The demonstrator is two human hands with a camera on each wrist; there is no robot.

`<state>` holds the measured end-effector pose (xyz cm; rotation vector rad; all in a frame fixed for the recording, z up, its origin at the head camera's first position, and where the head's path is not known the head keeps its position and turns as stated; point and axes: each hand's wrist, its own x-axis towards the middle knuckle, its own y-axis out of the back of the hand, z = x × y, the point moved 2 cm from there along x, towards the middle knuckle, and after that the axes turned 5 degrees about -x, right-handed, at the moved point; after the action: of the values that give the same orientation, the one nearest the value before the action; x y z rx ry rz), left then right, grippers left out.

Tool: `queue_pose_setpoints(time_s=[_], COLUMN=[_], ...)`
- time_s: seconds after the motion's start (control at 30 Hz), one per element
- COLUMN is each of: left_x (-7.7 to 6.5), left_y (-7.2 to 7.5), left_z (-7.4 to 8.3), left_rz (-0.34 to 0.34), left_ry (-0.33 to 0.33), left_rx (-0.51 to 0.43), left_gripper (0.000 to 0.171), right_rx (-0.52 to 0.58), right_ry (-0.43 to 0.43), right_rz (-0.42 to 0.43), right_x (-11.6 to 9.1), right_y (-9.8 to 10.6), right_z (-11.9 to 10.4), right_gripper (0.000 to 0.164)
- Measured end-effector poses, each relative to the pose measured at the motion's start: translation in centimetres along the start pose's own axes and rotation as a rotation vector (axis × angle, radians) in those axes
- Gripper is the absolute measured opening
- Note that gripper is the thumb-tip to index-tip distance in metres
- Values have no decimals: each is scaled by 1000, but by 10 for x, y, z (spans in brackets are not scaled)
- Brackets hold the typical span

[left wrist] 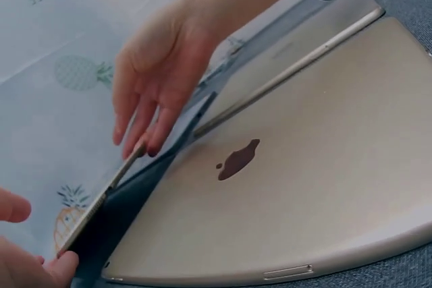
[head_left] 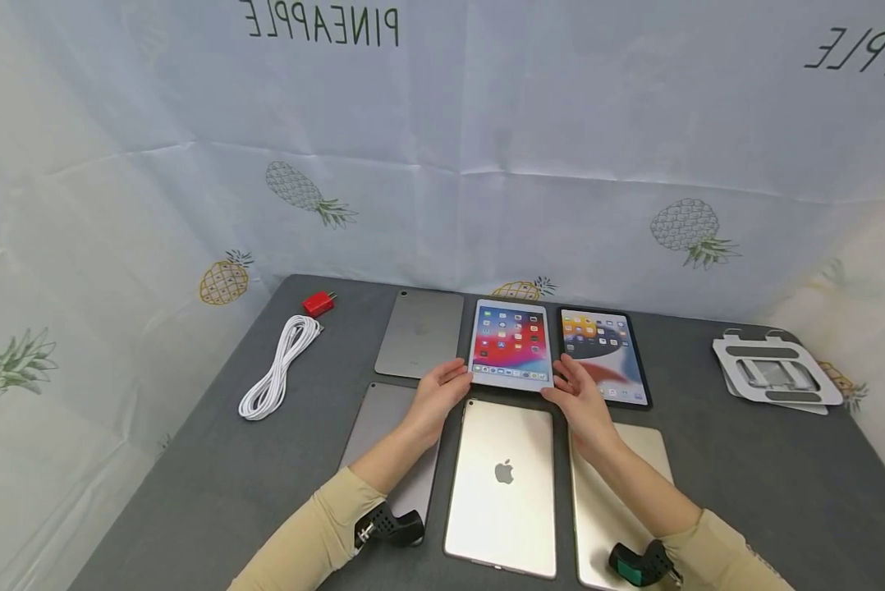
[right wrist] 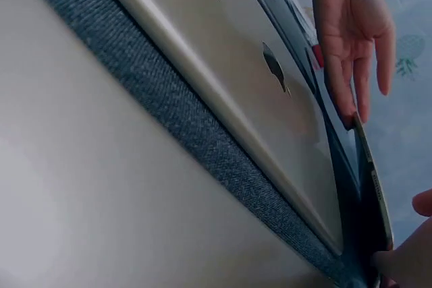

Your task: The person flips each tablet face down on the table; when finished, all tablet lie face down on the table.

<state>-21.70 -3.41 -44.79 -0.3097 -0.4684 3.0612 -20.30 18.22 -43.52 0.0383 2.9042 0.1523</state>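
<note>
On the dark grey cloth-covered table (head_left: pixel 184 501), a coiled white cable (head_left: pixel 280 368) lies just beside a red two-pronged plug (head_left: pixel 318 304), left of two grey tablets (head_left: pixel 419 332) lying face down. Your left hand (head_left: pixel 435 402), fingers loosely extended, touches the lower left corner of the lit white-framed tablet (head_left: pixel 511 345), centred in the back row, its near edge raised. Below it lies a gold tablet (head_left: pixel 502 488) with a dark apple logo. Your right hand (head_left: pixel 586 406), fingers lightly spread, touches the lower right corner, beside a lit black-framed tablet (head_left: pixel 612 357). Under your right forearm lies a second gold tablet (head_left: pixel 593 525); far right, a white folded stand (head_left: pixel 823 390).
</note>
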Motion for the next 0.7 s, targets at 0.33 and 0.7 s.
queue_pose_setpoints(time_s=[0.33,0.7], left_x=[8,6], left_y=[2,3], left_z=[5,11], left_rz=[93,61], left_ry=[-112,-144], left_rx=[-62,5], left_gripper=[41,33], right_rx=[237,367], right_ry=[-49,-124], right_rz=[32,7], right_x=[0,1], right_y=[4,6], right_z=[-5,-9], right_gripper=[64,61])
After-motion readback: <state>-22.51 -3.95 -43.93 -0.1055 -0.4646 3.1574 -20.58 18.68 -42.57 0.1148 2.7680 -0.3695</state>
